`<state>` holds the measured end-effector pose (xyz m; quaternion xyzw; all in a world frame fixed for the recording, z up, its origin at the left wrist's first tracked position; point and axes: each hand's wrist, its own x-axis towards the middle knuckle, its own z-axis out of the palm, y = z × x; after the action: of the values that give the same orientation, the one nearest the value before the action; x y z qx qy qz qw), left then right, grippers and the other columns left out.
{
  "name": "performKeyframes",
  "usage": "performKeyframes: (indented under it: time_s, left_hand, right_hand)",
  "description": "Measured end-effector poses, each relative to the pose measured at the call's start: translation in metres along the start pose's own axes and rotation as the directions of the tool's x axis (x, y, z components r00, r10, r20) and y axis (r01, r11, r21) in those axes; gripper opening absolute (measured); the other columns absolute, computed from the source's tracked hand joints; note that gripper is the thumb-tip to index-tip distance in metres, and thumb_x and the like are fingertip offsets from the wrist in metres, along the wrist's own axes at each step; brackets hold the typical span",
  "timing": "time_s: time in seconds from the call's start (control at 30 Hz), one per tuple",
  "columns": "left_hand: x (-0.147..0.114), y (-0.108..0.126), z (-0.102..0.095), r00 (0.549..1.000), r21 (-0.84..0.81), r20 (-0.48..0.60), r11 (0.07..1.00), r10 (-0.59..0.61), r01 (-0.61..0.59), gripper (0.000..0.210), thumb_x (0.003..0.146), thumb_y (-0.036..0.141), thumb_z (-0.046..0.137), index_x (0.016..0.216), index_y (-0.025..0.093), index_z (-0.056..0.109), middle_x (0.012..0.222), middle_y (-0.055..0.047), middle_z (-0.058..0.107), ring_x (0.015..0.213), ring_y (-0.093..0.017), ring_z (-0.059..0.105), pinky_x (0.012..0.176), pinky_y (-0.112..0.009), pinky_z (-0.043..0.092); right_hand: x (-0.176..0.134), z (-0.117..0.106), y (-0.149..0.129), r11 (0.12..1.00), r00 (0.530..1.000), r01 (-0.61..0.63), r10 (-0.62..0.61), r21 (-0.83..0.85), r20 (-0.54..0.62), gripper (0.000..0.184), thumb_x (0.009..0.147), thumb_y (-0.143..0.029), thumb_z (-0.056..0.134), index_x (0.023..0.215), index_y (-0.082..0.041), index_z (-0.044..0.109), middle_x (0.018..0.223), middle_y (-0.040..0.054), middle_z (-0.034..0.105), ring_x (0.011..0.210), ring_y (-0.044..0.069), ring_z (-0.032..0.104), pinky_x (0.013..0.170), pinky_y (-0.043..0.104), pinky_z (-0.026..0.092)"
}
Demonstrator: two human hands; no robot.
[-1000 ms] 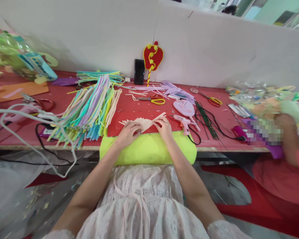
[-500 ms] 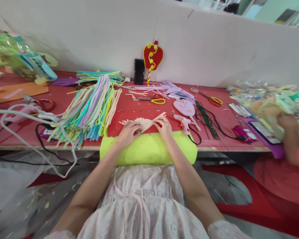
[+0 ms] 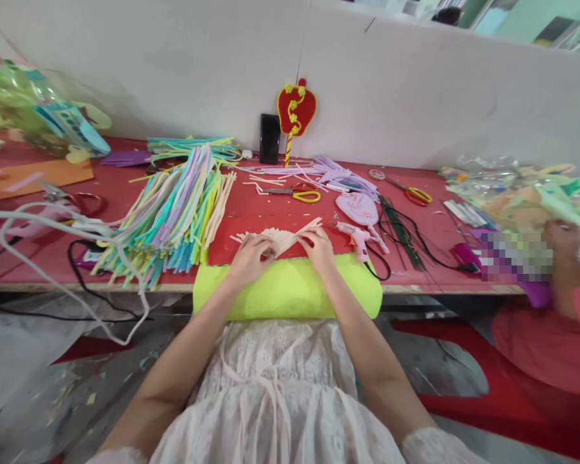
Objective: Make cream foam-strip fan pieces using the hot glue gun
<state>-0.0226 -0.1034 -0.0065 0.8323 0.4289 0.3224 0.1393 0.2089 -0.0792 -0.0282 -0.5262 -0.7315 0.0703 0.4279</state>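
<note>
A fan of cream pipe cleaners (image 3: 284,241) spreads over a red board (image 3: 222,248) at the table's front. My left hand (image 3: 252,256) is closed on its left side, fingertips pressed on the lower strips. With thumb and fingers together, my right hand (image 3: 319,249) pinches the strips at the right side, whose ends stick up past the fingers. My fingers partly cover the lower part of the fan. A rolled yellow-green sheet (image 3: 290,293) lies under my wrists along the table edge.
Bundled coloured pipe cleaners (image 3: 167,206) lie left. Scissors (image 3: 299,192) rest behind the board. A pink glue gun (image 3: 360,237) with a black cord is at the right. A red apple-shaped ornament (image 3: 297,111) and a phone (image 3: 269,138) stand at the wall. A co-worker's hand (image 3: 563,238) is far right.
My hands and the cream pipe cleaners hold almost the same position. The co-worker's hand at the far right has shifted slightly.
</note>
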Motion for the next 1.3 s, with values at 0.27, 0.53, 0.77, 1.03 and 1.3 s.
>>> performKeyframes:
  time_s: [0.27, 0.53, 0.77, 1.03, 1.3]
  left_hand:
    - [-0.0015, -0.0031, -0.0004, 0.999, 0.011, 0.033, 1.000, 0.017, -0.017, 0.012, 0.086, 0.020, 0.057, 0.094, 0.023, 0.064, 0.113, -0.004, 0.063, 0.112, -0.021, 0.054, 0.107, -0.044, 0.031]
    - [-0.0016, -0.0048, -0.0003, 0.999, 0.013, 0.038, 0.999, 0.028, -0.029, 0.012, 0.087, 0.019, 0.057, 0.095, 0.023, 0.063, 0.114, -0.004, 0.063, 0.112, -0.021, 0.054, 0.107, -0.044, 0.031]
    - [-0.0016, -0.0043, 0.0004, 0.999, 0.018, 0.041, 1.000, 0.025, -0.026, 0.012, 0.086, 0.020, 0.057, 0.095, 0.023, 0.064, 0.113, -0.004, 0.063, 0.112, -0.022, 0.054, 0.107, -0.045, 0.030]
    - [-0.0013, -0.0039, -0.0006, 0.999, 0.002, 0.041, 1.000, 0.026, -0.026, 0.012, 0.086, 0.019, 0.056, 0.094, 0.024, 0.064, 0.113, -0.004, 0.063, 0.111, -0.021, 0.054, 0.107, -0.045, 0.031]
    - [-0.0015, -0.0037, -0.0003, 0.999, 0.000, 0.033, 1.000, 0.030, -0.030, 0.012, 0.086, 0.019, 0.057, 0.094, 0.023, 0.064, 0.114, -0.004, 0.063, 0.110, -0.021, 0.055, 0.106, -0.045, 0.032]
  right_hand:
    - [-0.0005, 0.0026, 0.0032, 1.000, 1.000, -0.012, 0.012, 0.003, 0.004, 0.021, 0.089, -0.035, 0.056, 0.097, -0.023, 0.071, 0.100, 0.0082, 0.063, 0.097, 0.022, 0.059, 0.091, 0.037, 0.048]
    - [-0.0007, 0.0016, 0.0027, 1.000, 1.000, -0.011, 0.012, -0.003, 0.008, 0.021, 0.089, -0.034, 0.056, 0.098, -0.023, 0.072, 0.100, 0.0080, 0.063, 0.095, 0.021, 0.059, 0.090, 0.036, 0.049]
    - [-0.0004, 0.0014, 0.0020, 1.000, 1.000, -0.007, 0.007, 0.007, -0.003, 0.021, 0.089, -0.034, 0.056, 0.097, -0.023, 0.072, 0.099, 0.0083, 0.063, 0.095, 0.022, 0.060, 0.090, 0.037, 0.049]
    - [0.0001, 0.0006, 0.0039, 1.000, 1.000, -0.024, 0.024, -0.019, -0.010, 0.020, 0.089, -0.028, 0.055, 0.096, -0.024, 0.073, 0.102, 0.0085, 0.064, 0.097, 0.022, 0.059, 0.092, 0.039, 0.048]
    - [0.0004, 0.0000, 0.0068, 1.000, 0.999, -0.028, 0.028, 0.003, -0.029, 0.024, 0.090, -0.021, 0.049, 0.098, -0.022, 0.072, 0.101, 0.0090, 0.065, 0.098, 0.022, 0.059, 0.092, 0.038, 0.047]
